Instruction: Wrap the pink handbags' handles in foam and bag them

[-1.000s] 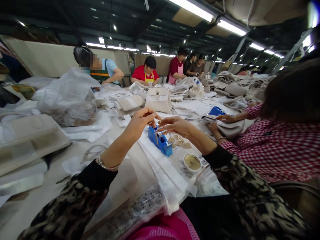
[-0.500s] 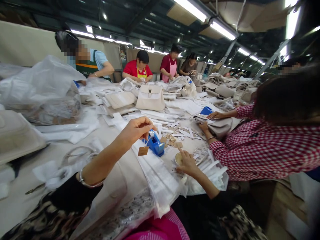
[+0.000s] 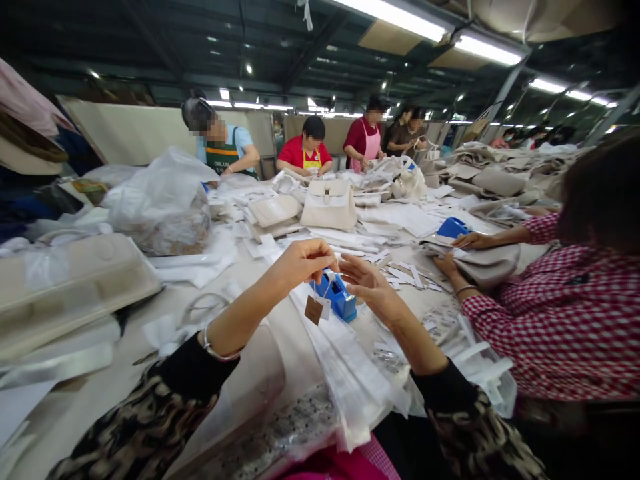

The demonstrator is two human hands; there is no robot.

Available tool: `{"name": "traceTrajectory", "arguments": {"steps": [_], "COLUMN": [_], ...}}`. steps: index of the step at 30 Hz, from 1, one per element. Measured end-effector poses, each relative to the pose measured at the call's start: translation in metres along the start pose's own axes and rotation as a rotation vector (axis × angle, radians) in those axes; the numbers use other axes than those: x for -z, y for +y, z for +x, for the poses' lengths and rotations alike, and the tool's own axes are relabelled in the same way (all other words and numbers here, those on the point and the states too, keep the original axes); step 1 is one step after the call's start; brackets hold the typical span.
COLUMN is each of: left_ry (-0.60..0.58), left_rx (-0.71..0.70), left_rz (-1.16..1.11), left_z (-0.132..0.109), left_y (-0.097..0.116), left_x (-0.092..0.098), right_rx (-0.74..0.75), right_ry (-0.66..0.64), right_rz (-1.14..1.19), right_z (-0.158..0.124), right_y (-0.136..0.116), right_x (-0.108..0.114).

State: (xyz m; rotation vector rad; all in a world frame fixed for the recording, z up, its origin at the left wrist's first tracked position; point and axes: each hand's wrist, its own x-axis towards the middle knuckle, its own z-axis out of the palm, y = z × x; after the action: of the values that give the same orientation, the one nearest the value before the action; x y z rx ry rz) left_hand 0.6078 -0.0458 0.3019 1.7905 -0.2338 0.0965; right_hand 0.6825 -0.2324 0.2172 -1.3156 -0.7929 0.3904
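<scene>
My left hand [image 3: 306, 261] is closed in a pinch on a thin string, from which a brown tag [image 3: 314, 310] and a white tag [image 3: 325, 306] hang. Just behind the tags stands a blue tape dispenser [image 3: 341, 300]. At its right, my right hand [image 3: 369, 287] is raised close to my left fingertips, its fingers spread; whether it touches anything there cannot be made out. Below lie long white strips [image 3: 345, 363] and a beige bag [image 3: 240, 387] under clear plastic.
A beige bag [image 3: 329, 204] stands mid-table. Another bag [image 3: 75, 283] and a large plastic bag [image 3: 157, 200] are at left. On the right, a person in a checked shirt [image 3: 555, 320] handles grey pieces beside a blue dispenser [image 3: 453, 228]. Several people work across the table.
My right hand has left the small round container and risen beside my left hand. A white tag now shows beside the brown one. The whole view has shifted to the left.
</scene>
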Motion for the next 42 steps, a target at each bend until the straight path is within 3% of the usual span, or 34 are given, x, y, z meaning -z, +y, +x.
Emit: {"name": "traceTrajectory", "arguments": {"steps": [3, 7, 11, 15, 19, 23, 26, 30, 33, 36, 42], "left_ry": [-0.031, 0.008, 0.113, 0.307, 0.524, 0.743, 0.814, 0.752, 0.705, 0.691, 0.761], "left_rx": [-0.007, 0.054, 0.045, 0.025, 0.115, 0.306, 0.491, 0.713, 0.761, 0.72, 0.675], "left_rz": [0.064, 0.178, 0.111, -0.033, -0.075, 0.196, 0.384, 0.575, 0.653, 0.688, 0.65], "left_z": [-0.008, -0.028, -0.052, -0.074, -0.091, -0.106, -0.123, -0.141, -0.145, -0.144, -0.145], "left_y": [0.007, 0.016, 0.019, 0.003, -0.031, -0.078, -0.115, -0.157, -0.171, -0.174, -0.18], "left_x": [0.005, 0.029, 0.076, 0.127, 0.163, 0.184, 0.19, 0.184, 0.172, 0.163, 0.16], "right_rx": [-0.017, -0.042, -0.095, -0.173, -0.277, -0.332, -0.307, -0.32, -0.435, -0.548, -0.611], "right_ry": [-0.284, -0.468, -0.467, -0.439, -0.269, -0.211, -0.183, -0.164, -0.359, -0.613, -1.014], "right_rz": [0.146, 0.194, 0.252, 0.368, 0.429, 0.338, 0.155, -0.039, -0.191, -0.274, -0.234], "right_z": [0.025, 0.043, 0.05, 0.067, 0.098, 0.14, 0.177, 0.214, 0.224, 0.228, 0.247], "right_y": [-0.018, 0.001, 0.023, 0.031, 0.045, 0.067, 0.086, 0.123, 0.156, 0.182, 0.192], "right_x": [-0.043, -0.088, -0.121, -0.149, -0.176, -0.19, -0.191, -0.198, -0.217, -0.238, -0.253]}}
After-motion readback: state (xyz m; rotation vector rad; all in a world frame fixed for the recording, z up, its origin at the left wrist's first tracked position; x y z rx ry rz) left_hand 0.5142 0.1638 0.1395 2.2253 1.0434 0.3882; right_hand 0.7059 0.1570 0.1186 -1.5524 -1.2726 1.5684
